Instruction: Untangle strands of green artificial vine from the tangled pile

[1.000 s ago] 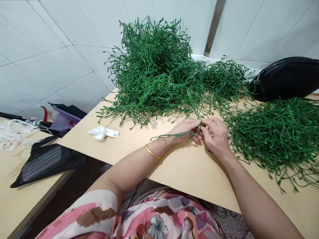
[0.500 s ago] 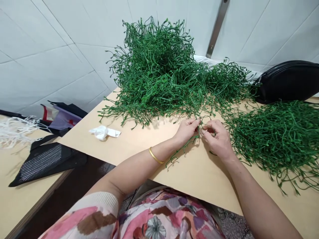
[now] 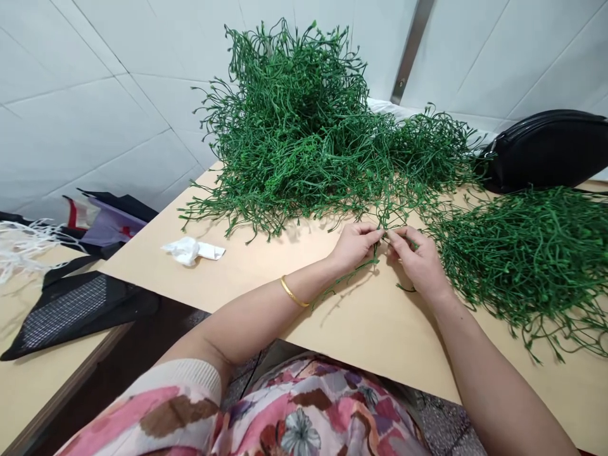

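My left hand (image 3: 354, 248), with a gold bangle on its wrist, pinches thin green artificial plant stems (image 3: 352, 273) between thumb and forefinger. Their loose ends trail down beneath the palm toward the forearm. Close beside it, almost tip to tip, my right hand (image 3: 420, 261) is closed in a pinch on the same stems, its other fingers curled. The exact spot between the fingertips is too small to make out. Just behind both hands rises a large tangled heap of green stems (image 3: 294, 145). A second, flatter pile of green stems (image 3: 522, 259) lies right of my right hand.
A crumpled white tissue (image 3: 190, 251) lies left on the tan table (image 3: 266, 269). At the back right sits a black bag (image 3: 546, 152) near the tiled wall. Another surface at left bears white strands (image 3: 23, 250) and a black mesh item (image 3: 66, 310).
My right thumb and forefinger have come together close to the left fingertips, and the hand has turned slightly. The whole view has shifted a little.
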Available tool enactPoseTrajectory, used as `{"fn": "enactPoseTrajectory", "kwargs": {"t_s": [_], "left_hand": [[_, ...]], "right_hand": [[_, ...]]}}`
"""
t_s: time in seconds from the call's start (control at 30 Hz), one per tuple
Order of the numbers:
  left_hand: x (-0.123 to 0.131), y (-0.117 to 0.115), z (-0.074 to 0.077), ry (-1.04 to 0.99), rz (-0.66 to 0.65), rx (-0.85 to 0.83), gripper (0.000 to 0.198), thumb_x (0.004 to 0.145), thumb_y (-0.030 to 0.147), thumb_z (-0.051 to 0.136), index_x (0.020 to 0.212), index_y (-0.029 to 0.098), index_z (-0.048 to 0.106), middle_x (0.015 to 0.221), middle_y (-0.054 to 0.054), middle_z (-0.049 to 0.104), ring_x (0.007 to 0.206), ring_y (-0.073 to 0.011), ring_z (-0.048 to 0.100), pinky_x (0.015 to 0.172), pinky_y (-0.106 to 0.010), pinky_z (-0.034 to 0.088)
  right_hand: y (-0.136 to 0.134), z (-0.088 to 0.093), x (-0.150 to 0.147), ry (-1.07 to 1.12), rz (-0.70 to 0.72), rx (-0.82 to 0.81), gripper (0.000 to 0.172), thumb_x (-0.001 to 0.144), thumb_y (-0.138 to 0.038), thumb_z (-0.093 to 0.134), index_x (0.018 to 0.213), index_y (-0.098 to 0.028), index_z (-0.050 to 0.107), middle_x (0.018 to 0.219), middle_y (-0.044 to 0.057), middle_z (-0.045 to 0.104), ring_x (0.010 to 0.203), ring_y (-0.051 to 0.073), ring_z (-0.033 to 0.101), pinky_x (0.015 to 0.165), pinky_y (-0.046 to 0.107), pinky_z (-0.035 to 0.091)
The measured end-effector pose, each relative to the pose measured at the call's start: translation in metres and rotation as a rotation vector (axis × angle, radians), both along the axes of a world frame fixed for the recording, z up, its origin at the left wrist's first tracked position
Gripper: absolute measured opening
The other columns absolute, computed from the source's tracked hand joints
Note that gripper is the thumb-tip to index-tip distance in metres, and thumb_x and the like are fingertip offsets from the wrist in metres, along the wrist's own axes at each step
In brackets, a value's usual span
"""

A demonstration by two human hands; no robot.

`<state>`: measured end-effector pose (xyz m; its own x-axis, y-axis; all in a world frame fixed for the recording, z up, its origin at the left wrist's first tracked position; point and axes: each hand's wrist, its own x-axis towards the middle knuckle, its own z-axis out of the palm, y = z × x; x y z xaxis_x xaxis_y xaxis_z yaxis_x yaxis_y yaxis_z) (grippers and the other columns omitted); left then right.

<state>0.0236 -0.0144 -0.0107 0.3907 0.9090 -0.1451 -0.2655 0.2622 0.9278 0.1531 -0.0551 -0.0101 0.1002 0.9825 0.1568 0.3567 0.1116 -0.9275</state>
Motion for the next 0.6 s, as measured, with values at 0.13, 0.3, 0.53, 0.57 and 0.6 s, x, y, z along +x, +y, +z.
{"fn": "enactPoseTrajectory", "kwargs": {"t_s": [0.13,0.3,0.53,0.57,0.6], "left_hand": [[-0.003,0.004,-0.001,-0.014,-0.067,-0.072,0.020,0.078,0.014,0.054,0.060,0.013,0.046,0.045,0.005,0.047,0.033,-0.0032,0.041,0.036,-0.016,0.030],[-0.006,0.005,0.003,-0.052,-0.116,-0.186,0.014,0.078,0.011,0.055,0.067,0.012,0.046,0.058,0.002,0.057,0.042,-0.0065,0.055,0.042,-0.017,0.043],[-0.009,0.009,0.004,-0.046,-0.171,-0.224,0.012,0.080,0.012,0.052,0.069,0.011,0.048,0.063,-0.005,0.064,0.038,-0.0055,0.053,0.038,-0.015,0.038],[-0.010,0.011,0.004,-0.053,-0.182,-0.230,0.011,0.081,0.012,0.051,0.070,0.011,0.049,0.063,-0.006,0.065,0.038,-0.0048,0.051,0.038,-0.015,0.037],[-0.011,0.013,0.003,-0.063,-0.193,-0.232,0.012,0.081,0.011,0.050,0.069,0.011,0.049,0.063,-0.007,0.065,0.038,-0.0042,0.050,0.039,-0.014,0.037]], "right_hand": [[0.001,0.000,-0.001,-0.114,-0.039,0.080,0.034,0.081,-0.041,0.051,0.057,-0.018,0.046,0.048,-0.005,0.038,0.048,0.008,0.034,0.047,0.023,0.028],[0.001,0.000,-0.003,-0.035,-0.057,0.029,0.032,0.076,-0.045,0.058,0.063,-0.016,0.056,0.046,-0.006,0.038,0.043,0.006,0.028,0.041,0.023,0.020],[0.003,-0.005,0.001,-0.026,-0.083,0.058,0.027,0.079,-0.038,0.053,0.062,-0.017,0.054,0.049,-0.004,0.041,0.046,0.008,0.034,0.045,0.023,0.028],[0.003,-0.006,0.001,0.002,-0.087,0.054,0.025,0.079,-0.038,0.053,0.067,-0.017,0.055,0.049,-0.005,0.040,0.045,0.008,0.034,0.044,0.023,0.027],[0.003,-0.007,0.002,0.029,-0.094,0.055,0.022,0.079,-0.038,0.053,0.071,-0.017,0.055,0.049,-0.006,0.038,0.044,0.007,0.032,0.043,0.023,0.025]]}}
